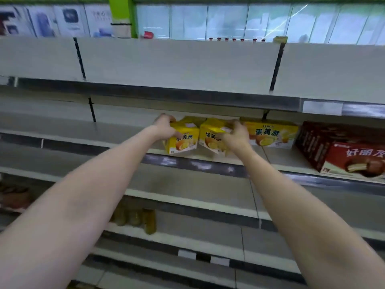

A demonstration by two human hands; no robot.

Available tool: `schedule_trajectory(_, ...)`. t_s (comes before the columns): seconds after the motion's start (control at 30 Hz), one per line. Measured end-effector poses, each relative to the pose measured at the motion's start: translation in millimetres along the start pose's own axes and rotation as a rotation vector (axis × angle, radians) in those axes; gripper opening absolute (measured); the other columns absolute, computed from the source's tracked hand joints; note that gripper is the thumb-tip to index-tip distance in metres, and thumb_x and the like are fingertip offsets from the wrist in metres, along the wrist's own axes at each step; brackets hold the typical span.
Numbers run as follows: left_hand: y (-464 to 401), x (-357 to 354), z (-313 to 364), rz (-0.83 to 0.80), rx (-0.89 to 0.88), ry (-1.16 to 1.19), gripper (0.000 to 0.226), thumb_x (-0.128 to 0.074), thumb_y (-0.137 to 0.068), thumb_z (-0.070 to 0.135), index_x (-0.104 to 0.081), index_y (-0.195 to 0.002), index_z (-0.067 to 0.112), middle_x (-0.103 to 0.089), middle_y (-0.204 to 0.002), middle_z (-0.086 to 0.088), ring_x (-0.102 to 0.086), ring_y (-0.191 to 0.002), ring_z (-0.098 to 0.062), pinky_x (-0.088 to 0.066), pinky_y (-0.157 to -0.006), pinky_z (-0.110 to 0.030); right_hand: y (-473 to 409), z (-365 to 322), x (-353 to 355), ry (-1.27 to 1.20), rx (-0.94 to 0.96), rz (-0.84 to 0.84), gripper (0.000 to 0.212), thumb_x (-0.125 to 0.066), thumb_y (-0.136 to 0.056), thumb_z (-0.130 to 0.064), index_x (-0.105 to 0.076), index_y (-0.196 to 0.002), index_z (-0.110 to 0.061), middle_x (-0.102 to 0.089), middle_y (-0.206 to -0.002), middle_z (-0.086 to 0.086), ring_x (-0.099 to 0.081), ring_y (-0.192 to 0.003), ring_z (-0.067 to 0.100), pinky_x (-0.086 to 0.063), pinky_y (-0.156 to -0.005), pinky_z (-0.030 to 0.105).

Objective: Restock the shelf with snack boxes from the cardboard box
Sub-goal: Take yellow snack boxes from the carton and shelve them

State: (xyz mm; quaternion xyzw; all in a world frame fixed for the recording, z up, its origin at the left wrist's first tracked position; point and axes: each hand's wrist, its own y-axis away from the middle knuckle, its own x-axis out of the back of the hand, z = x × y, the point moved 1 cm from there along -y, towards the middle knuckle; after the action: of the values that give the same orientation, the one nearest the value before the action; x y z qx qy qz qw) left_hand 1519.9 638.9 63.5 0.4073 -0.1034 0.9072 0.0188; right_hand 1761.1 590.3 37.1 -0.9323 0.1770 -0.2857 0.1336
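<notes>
Pale store shelf [208,158], mostly bare: my left hand [164,127] and right hand [236,135] each grip a yellow box [183,140] [211,135] by its upper corner at the shelf's front edge; I judge both light, stiff, crushable cartons.

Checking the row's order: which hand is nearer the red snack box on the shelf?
Right. The right hand grips a yellow box just left of the wide yellow box beside the red snack box; the left hand is farther left.
</notes>
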Motion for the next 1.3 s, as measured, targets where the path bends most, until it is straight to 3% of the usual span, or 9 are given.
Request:
schedule_trajectory(0.13,-31.8,-5.6,-4.3,-0.107,-0.002,-0.098,0.078,-0.085,-0.076,0.02,-0.046,-0.145,0.013,-0.053,-0.142,-0.007,-0.052,-0.126,-0.025,-0.041,-0.102,-0.029,-37.3,16.3,-5.7,0.056,-0.099,-0.154,0.045,-0.078,-0.081,-0.024,-0.058,-0.12,-0.016,-0.063,-0.126,0.005,-0.058,-0.116,0.025,-0.05,-0.099,0.039)
schedule_trajectory(0.3,-61.1,-19.1,-12.8,-0.178,0.007,-0.316,0.076,-0.074,-0.087,0.024,-0.035,-0.153,0.024,-0.037,-0.155,-0.004,-0.041,-0.137,-0.026,-0.036,-0.111,-0.034,-69.1,41.0,-21.7,0.303,-0.139,-0.263,0.078,-0.078,-0.061,-0.042,-0.055,-0.133,-0.019,-0.058,-0.132,0.007,-0.057,-0.118,0.028,-0.052,-0.099,0.043)
schedule_trajectory(0.43,-76.5,-31.5,-19.6,-0.18,0.008,-0.37,0.084,-0.079,-0.083,0.027,-0.033,-0.153,0.022,-0.04,-0.154,-0.005,-0.045,-0.135,-0.026,-0.039,-0.11,-0.035,-73.1,38.8,-26.0,0.528,0.012,-0.264,0.075,-0.07,-0.084,-0.043,-0.039,-0.149,-0.024,-0.036,-0.155,0.004,-0.031,-0.142,0.033,-0.034,-0.116,0.044)
schedule_trajectory(0.57,-89.6,-43.9,-19.8,-0.121,-0.058,-0.394,0.082,-0.08,-0.081,0.022,-0.038,-0.151,0.019,-0.038,-0.152,-0.007,-0.043,-0.135,-0.027,-0.039,-0.108,-0.033,-77.5,49.3,-41.3,0.635,0.142,-0.177,0.07,-0.067,-0.087,-0.044,-0.039,-0.147,-0.021,-0.022,-0.158,0.005,-0.013,-0.146,0.032,-0.023,-0.12,0.044)
schedule_trajectory(0.67,-99.4,-49.2,-20.4,-0.059,-0.152,-0.411,0.075,-0.083,-0.078,0.018,-0.048,-0.145,0.02,-0.029,-0.155,-0.008,-0.033,-0.14,-0.03,-0.035,-0.113,-0.038,-80.9,52.5,-55.2,0.727,0.202,-0.102,0.068,-0.061,-0.087,-0.05,-0.042,-0.143,-0.017,-0.026,-0.156,0.006,-0.018,-0.143,0.033,-0.026,-0.117,0.046)
schedule_trajectory(0.83,-110.4,-55.4,-22.0,-0.039,-0.166,-0.389,0.076,-0.084,-0.072,0.009,-0.051,-0.141,0.014,-0.048,-0.142,-0.009,-0.048,-0.128,-0.028,-0.04,-0.101,-0.029,-78.6,48.2,-71.1,0.75,0.166,-0.018,0.067,-0.058,-0.087,-0.047,-0.044,-0.14,-0.009,-0.036,-0.147,0.012,-0.024,-0.138,0.036,-0.03,-0.113,0.045)
schedule_trajectory(1.07,-107.2,-56.1,-20.1,-0.05,-0.137,-0.4,0.078,-0.083,-0.073,0.009,-0.05,-0.143,0.02,-0.052,-0.141,-0.007,-0.052,-0.125,-0.028,-0.043,-0.1,-0.031,-79.7,43.1,-73.1,0.786,0.105,-0.042,0.068,-0.058,-0.088,-0.044,-0.039,-0.144,-0.011,-0.035,-0.15,0.01,-0.023,-0.141,0.033,-0.032,-0.113,0.047)
schedule_trajectory(1.3,-81.4,-53.8,-19.9,-0.033,-0.231,-0.589,0.044,-0.071,-0.085,0.018,-0.061,-0.127,0.019,-0.059,-0.127,-0.011,-0.06,-0.11,-0.032,-0.052,-0.093,-0.041,-71.9,30.1,-73.2,0.87,0.079,-0.092,0.071,-0.07,-0.084,-0.04,-0.041,-0.146,-0.018,-0.034,-0.154,0.005,-0.025,-0.144,0.028,-0.022,-0.117,0.045)
